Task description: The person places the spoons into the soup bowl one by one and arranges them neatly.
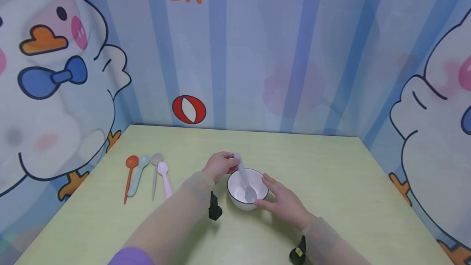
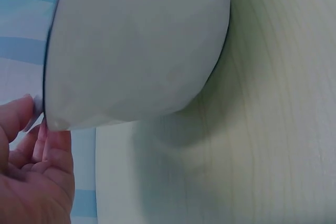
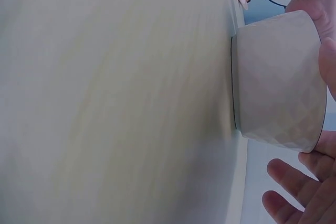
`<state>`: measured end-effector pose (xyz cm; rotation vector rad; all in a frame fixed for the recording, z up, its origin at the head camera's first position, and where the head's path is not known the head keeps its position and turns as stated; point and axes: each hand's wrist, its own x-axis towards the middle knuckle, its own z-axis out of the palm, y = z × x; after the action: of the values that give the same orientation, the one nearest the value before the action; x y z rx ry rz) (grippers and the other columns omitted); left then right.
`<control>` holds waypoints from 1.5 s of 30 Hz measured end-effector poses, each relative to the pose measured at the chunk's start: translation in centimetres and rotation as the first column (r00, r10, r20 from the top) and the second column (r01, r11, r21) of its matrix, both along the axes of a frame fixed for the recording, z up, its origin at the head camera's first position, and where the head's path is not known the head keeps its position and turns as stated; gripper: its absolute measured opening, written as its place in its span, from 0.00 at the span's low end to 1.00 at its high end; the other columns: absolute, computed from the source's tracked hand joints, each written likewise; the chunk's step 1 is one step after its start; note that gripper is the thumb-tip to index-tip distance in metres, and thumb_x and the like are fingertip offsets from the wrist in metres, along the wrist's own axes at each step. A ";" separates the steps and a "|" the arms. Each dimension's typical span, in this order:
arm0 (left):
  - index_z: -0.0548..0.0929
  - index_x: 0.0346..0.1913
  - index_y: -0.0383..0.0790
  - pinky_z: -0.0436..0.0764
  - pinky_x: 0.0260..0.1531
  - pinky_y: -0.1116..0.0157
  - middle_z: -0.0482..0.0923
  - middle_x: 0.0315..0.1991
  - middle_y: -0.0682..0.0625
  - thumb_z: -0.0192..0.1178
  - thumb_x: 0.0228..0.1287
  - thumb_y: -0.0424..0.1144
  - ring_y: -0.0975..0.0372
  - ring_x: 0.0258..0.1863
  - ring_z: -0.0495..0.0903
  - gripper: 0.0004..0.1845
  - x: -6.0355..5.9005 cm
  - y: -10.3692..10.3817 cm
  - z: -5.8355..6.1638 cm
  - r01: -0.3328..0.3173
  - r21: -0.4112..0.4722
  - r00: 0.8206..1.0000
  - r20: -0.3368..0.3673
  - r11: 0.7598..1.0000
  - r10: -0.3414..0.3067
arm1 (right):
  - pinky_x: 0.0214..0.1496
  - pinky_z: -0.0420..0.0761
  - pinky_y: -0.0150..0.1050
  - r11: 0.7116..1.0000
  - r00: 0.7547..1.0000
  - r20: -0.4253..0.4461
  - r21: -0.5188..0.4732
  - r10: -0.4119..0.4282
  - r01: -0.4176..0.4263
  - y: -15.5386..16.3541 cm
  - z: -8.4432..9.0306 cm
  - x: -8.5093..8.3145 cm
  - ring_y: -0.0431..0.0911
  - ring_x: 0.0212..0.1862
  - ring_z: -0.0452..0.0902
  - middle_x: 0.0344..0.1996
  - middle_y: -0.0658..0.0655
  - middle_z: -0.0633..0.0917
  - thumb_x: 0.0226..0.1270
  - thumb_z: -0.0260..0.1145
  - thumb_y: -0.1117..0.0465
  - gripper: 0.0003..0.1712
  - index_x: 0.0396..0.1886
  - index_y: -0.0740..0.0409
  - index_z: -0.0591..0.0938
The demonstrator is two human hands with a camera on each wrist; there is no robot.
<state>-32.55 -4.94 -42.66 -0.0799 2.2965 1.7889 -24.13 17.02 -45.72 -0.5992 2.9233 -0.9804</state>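
Observation:
A white bowl (image 1: 239, 205) with a dark rim stands on the table in the middle of the head view. My left hand (image 1: 220, 165), at the bowl's far left, pinches the upper handle of a pale lavender spoon (image 1: 243, 175). The spoon slants over the rim, its head down inside the bowl. On the right side, my right hand (image 1: 286, 204) holds the bowl with thumb near the front rim and fingertips farther back. The right wrist view shows the bowl's faceted outer wall (image 3: 278, 77) between thumb and index finger, other fingers spread.
At the table's left lie an orange spoon (image 1: 132, 161), a light blue spoon (image 1: 136, 181), a grey spoon (image 1: 156, 159) and a pale purple spoon (image 1: 162, 168), side by side. A duck-print curtain (image 1: 243, 52) hangs behind the table (image 1: 353, 199).

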 end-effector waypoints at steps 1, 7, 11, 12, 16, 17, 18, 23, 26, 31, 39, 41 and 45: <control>0.77 0.57 0.36 0.80 0.49 0.62 0.81 0.44 0.45 0.61 0.66 0.44 0.58 0.40 0.82 0.21 0.0 0.0 0.0 -0.001 0.003 1.000 0.000 1.000 0.001 | 0.68 0.61 0.56 1.000 1.000 0.000 0.001 -0.001 0.001 0.0 0.0 0.0 0.56 0.72 0.56 0.72 0.56 0.62 0.57 0.67 0.36 0.50 0.71 0.60 0.65; 0.77 0.58 0.37 0.79 0.50 0.61 0.81 0.47 0.46 0.61 0.66 0.46 0.57 0.42 0.81 0.22 0.0 -0.3 -0.1 -0.004 0.024 1.000 0.005 1.000 0.004 | 0.68 0.61 0.56 1.000 1.000 -0.007 -0.003 0.000 0.000 0.0 0.0 0.0 0.56 0.72 0.56 0.72 0.56 0.62 0.57 0.67 0.37 0.49 0.71 0.60 0.65; 0.78 0.59 0.39 0.78 0.51 0.60 0.79 0.49 0.45 0.61 0.66 0.47 0.55 0.45 0.80 0.22 0.0 -0.9 -0.3 -0.009 0.035 1.000 0.005 0.999 0.009 | 0.68 0.61 0.56 1.000 1.000 -0.002 -0.007 -0.006 0.006 0.0 0.0 0.0 0.56 0.72 0.56 0.72 0.55 0.62 0.56 0.68 0.36 0.50 0.71 0.60 0.65; 0.78 0.59 0.39 0.78 0.51 0.60 0.79 0.50 0.45 0.61 0.66 0.48 0.54 0.46 0.79 0.23 0.0 -1.1 -0.4 -0.011 0.037 1.000 0.003 0.999 0.011 | 0.68 0.60 0.56 1.000 1.000 0.001 -0.006 -0.008 0.008 0.0 -0.1 0.0 0.56 0.72 0.56 0.72 0.55 0.62 0.56 0.68 0.36 0.50 0.71 0.60 0.65; 0.76 0.61 0.41 0.77 0.52 0.59 0.79 0.51 0.44 0.60 0.67 0.48 0.53 0.48 0.79 0.24 0.0 -2.0 -0.9 -0.033 0.037 0.999 0.001 0.999 0.033 | 0.68 0.61 0.56 1.000 1.000 0.002 -0.005 -0.010 0.011 0.0 -0.1 0.0 0.56 0.72 0.56 0.72 0.54 0.62 0.56 0.68 0.36 0.50 0.71 0.59 0.65; 0.76 0.62 0.41 0.77 0.52 0.59 0.79 0.51 0.44 0.60 0.67 0.48 0.53 0.48 0.79 0.24 0.0 -2.2 -1.0 -0.038 0.036 0.999 0.000 0.999 0.038 | 0.68 0.61 0.56 1.000 1.000 0.002 -0.006 -0.010 0.010 0.0 -0.1 0.0 0.56 0.72 0.56 0.72 0.54 0.62 0.56 0.68 0.36 0.50 0.71 0.59 0.65; 0.75 0.62 0.41 0.77 0.52 0.59 0.79 0.51 0.44 0.59 0.68 0.48 0.53 0.49 0.79 0.24 0.0 -2.5 -1.0 -0.042 0.036 0.999 -0.002 0.998 0.042 | 0.68 0.61 0.56 1.000 1.000 0.001 -0.009 -0.008 0.008 0.0 -0.1 0.1 0.56 0.71 0.56 0.72 0.54 0.62 0.56 0.68 0.36 0.50 0.71 0.60 0.65; 0.75 0.62 0.40 0.77 0.52 0.59 0.78 0.53 0.43 0.59 0.68 0.47 0.53 0.49 0.79 0.24 0.6 -3.8 -1.0 -0.053 0.044 0.999 -0.011 0.998 0.053 | 0.68 0.60 0.57 1.000 1.000 -0.006 -0.022 0.004 -0.004 0.1 -0.2 0.0 0.57 0.72 0.56 0.72 0.56 0.61 0.57 0.68 0.36 0.50 0.71 0.61 0.65; 0.74 0.63 0.40 0.77 0.53 0.60 0.78 0.54 0.42 0.59 0.67 0.48 0.52 0.49 0.78 0.25 0.9 -4.6 -1.0 -0.049 0.053 0.999 -0.009 0.997 0.049 | 0.68 0.60 0.57 1.000 1.000 -0.006 -0.025 0.005 -0.006 0.1 -0.3 0.0 0.56 0.72 0.55 0.73 0.56 0.61 0.57 0.67 0.36 0.50 0.71 0.60 0.64; 0.73 0.65 0.39 0.76 0.54 0.59 0.76 0.56 0.41 0.60 0.67 0.49 0.50 0.51 0.77 0.27 1.6 -6.0 -0.7 -0.051 0.049 0.999 -0.006 0.997 0.051 | 0.68 0.60 0.58 1.000 1.000 0.005 -0.024 0.006 -0.006 0.2 -0.3 0.0 0.56 0.72 0.55 0.73 0.54 0.60 0.57 0.68 0.37 0.48 0.72 0.56 0.65; 0.73 0.64 0.40 0.75 0.55 0.59 0.74 0.58 0.40 0.59 0.67 0.49 0.48 0.54 0.75 0.27 3.1 -9.2 -0.5 -0.092 0.038 0.996 -0.017 0.995 0.092 | 0.67 0.60 0.59 0.999 1.000 0.030 -0.034 0.003 -0.002 0.2 -0.4 0.1 0.56 0.72 0.54 0.74 0.52 0.59 0.57 0.67 0.37 0.46 0.71 0.53 0.67; 0.72 0.64 0.40 0.75 0.54 0.59 0.74 0.58 0.40 0.59 0.68 0.49 0.48 0.54 0.75 0.27 3.5 -10.2 -0.5 -0.102 0.029 0.995 -0.021 0.994 0.102 | 0.67 0.61 0.59 1.000 1.000 0.027 -0.031 0.003 -0.002 0.2 -0.4 0.1 0.56 0.72 0.54 0.74 0.52 0.59 0.57 0.67 0.37 0.46 0.71 0.53 0.67; 0.70 0.66 0.37 0.76 0.52 0.61 0.73 0.59 0.38 0.57 0.69 0.50 0.49 0.53 0.74 0.28 4.0 -12.6 -0.6 -0.119 -0.007 0.992 -0.033 0.993 0.119 | 0.67 0.61 0.59 1.000 1.000 0.028 -0.029 0.001 0.000 0.2 -0.5 0.1 0.56 0.72 0.54 0.74 0.52 0.58 0.57 0.67 0.37 0.46 0.71 0.52 0.67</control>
<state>-28.54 -17.49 -43.26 -0.1945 2.3688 1.8500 -24.03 17.25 -46.26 -0.5825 2.8896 -1.0239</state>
